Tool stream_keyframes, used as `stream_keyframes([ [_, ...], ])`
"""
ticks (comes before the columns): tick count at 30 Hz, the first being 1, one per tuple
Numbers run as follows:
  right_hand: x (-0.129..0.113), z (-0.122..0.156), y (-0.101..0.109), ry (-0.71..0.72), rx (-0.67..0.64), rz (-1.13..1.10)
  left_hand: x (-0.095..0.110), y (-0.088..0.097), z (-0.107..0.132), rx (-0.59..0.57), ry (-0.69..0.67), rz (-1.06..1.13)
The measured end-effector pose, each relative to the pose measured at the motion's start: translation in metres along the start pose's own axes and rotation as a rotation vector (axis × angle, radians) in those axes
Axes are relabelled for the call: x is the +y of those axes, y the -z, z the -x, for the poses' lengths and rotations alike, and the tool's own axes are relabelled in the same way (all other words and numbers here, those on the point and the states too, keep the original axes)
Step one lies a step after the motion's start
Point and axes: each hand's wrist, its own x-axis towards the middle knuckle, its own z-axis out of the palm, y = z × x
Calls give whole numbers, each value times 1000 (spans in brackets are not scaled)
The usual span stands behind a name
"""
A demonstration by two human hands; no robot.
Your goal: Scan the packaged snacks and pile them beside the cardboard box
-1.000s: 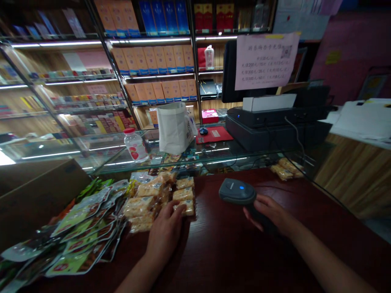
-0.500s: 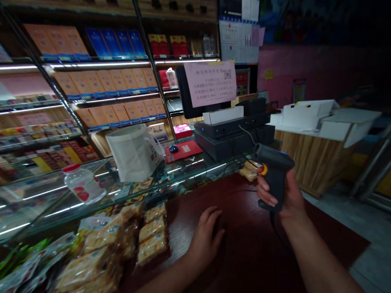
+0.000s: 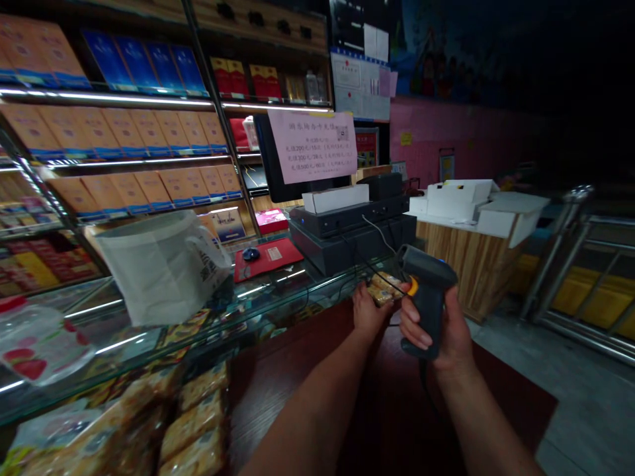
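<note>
My right hand (image 3: 439,330) is wrapped round the grip of a dark barcode scanner (image 3: 426,284) with an orange trigger, held upright above the dark red counter (image 3: 397,423). My left hand (image 3: 368,312) reaches forward to the small snack packets (image 3: 384,289) lying at the counter's far edge, its fingers on them; whether they are gripped is hidden. More snack packets (image 3: 198,423) lie at the lower left.
A glass shelf (image 3: 149,330) carries a white bag (image 3: 159,264) and a clear bottle (image 3: 34,344). Behind stand a cash register (image 3: 352,231) with a monitor and pink notice (image 3: 312,145), lit shelves of boxes (image 3: 124,139), and a wooden counter (image 3: 471,258) with white boxes.
My left hand left the snack pile and moved right across the counter to the far packets. My right hand lifted the scanner off the counter and holds it upright. The view swung right.
</note>
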Motion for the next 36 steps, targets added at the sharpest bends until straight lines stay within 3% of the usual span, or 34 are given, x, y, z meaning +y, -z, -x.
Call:
stream_keyframes([
  [10, -1, 1, 1, 11, 10, -1, -1, 12, 4, -69, 12, -156],
  [17, 1, 2, 1, -27, 35, 47, -8, 46, 45, -35, 59, -68],
  [21, 3, 4, -3, -72, 44, 93, -10, 87, 100, -61, 130, -34],
  [25, 9, 7, -10, -152, 18, 120, -12, 144, 170, -108, 153, 66],
  [30, 28, 12, -16, -297, -55, 168, -15, 222, 241, -164, 401, 568],
  [33, 45, 16, -21, -379, -100, 216, -20, 261, 265, -38, 558, 739],
  [36, 60, 25, -35, -445, -137, 272, -27, 289, 278, 126, 590, 817],
])
